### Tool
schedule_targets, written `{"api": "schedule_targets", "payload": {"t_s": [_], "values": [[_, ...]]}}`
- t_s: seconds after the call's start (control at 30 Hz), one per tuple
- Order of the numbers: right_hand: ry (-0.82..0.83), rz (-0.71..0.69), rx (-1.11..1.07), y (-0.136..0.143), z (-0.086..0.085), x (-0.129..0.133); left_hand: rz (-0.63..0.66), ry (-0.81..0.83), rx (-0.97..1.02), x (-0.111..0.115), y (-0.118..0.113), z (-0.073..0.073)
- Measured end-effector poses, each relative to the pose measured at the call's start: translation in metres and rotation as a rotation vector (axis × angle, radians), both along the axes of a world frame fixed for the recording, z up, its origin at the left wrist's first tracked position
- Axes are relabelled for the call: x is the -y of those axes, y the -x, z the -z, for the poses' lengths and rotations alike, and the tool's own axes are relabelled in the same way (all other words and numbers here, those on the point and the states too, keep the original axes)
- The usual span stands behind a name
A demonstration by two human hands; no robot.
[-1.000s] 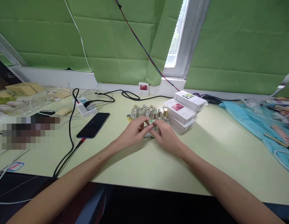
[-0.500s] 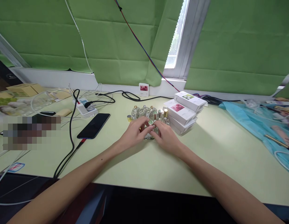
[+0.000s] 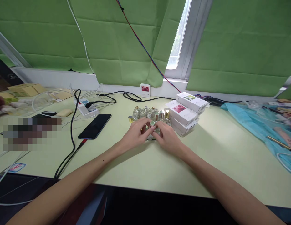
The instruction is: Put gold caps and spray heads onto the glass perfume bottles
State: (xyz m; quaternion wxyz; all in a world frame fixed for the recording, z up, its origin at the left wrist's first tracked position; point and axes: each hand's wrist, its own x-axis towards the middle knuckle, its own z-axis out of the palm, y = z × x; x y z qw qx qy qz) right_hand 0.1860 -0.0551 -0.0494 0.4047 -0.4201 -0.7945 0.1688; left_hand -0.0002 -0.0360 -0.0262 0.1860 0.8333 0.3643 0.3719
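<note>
Holding bottle (image 3: 152, 123) near flower-labelled boxes (image 3: 184, 113).

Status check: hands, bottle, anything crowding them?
Left hand and right hand both on front bottle. Bottle upright, shiny cap on top. Other bottles close behind; stacked white boxes to the right.

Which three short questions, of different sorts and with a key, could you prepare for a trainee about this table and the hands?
1. True or false: the left hand and the right hand are both at the same glass bottle.

2. Choose: where is the stack of white boxes?
a) left of the other bottles
b) right of them
c) underneath them

3. Fill in: the screen of the phone is ____ (lit/dark).

Key: 1 true; 2 b; 3 dark.
</note>
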Motion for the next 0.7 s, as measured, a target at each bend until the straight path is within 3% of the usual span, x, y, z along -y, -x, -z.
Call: {"api": "schedule_targets", "payload": {"t_s": [0.2,0.7], "values": [[-0.005,0.000,0.012,0.0004,-0.0005,0.0002,-0.038,-0.049,-0.012,0.0005,-0.0012,0.0026],[0.009,0.009,0.019,0.0009,-0.0016,0.0022,-0.005,0.017,0.044,0.0028,-0.0029,-0.0032]]}}
